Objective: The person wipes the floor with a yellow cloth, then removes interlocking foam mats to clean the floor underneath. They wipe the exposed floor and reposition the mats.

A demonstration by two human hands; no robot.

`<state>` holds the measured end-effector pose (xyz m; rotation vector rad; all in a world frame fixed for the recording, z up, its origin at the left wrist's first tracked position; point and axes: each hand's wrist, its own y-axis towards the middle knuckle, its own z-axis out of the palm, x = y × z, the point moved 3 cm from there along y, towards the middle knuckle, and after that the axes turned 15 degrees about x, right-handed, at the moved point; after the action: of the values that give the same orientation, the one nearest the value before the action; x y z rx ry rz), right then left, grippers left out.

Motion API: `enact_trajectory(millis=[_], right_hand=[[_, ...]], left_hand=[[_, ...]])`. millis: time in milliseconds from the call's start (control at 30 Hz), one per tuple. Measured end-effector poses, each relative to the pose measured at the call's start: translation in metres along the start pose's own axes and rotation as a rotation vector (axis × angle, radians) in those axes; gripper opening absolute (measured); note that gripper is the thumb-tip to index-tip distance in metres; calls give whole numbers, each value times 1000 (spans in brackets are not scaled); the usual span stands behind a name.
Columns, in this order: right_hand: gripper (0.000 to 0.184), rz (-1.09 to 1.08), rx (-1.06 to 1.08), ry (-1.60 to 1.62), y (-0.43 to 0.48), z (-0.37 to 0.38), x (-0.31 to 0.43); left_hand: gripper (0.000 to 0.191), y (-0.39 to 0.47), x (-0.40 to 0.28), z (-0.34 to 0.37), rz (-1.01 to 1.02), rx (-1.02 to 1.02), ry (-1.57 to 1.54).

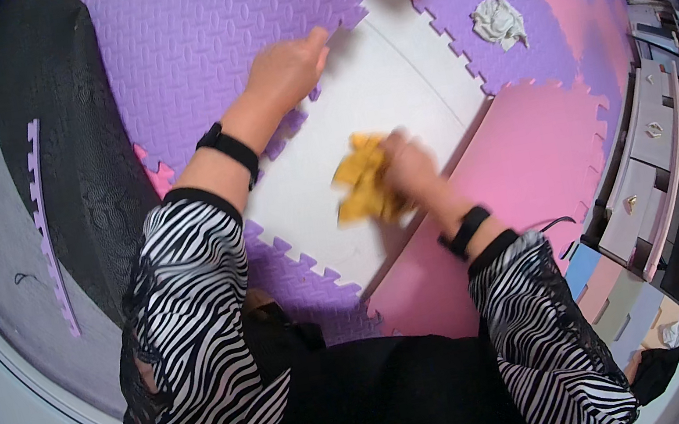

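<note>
My left hand (289,72) grips the edge of a textured purple foam mat (199,41) with interlocking teeth, and the mat looks raised there. A patch of white floor (313,216) lies uncovered between the mats. On it, my right hand (410,164) holds a crumpled yellow cloth (367,177); both are blurred by motion. Below the patch is another purple mat (309,293). A smooth pink mat (504,159) borders it on the right, its near edge standing slightly above the floor.
A crumpled whitish cloth (499,22) rests on a purple mat (532,58) at upper right. Drawers (627,199) line the right side. To the left stands a dark textured sofa-like piece (83,152), with a purple toothed edge strip (47,238) lying beside it.
</note>
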<state>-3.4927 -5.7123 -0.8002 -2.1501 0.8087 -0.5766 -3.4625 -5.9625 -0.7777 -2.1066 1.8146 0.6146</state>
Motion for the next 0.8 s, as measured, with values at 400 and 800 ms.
enact_trajectory(millis=[400, 800], right_hand=[[83, 378, 525, -311, 8, 81, -26], [72, 75, 738, -607, 8, 121, 11]], left_hand=[[19, 15, -13, 34, 40, 38, -2], [39, -53, 8, 46, -723, 223, -1567]])
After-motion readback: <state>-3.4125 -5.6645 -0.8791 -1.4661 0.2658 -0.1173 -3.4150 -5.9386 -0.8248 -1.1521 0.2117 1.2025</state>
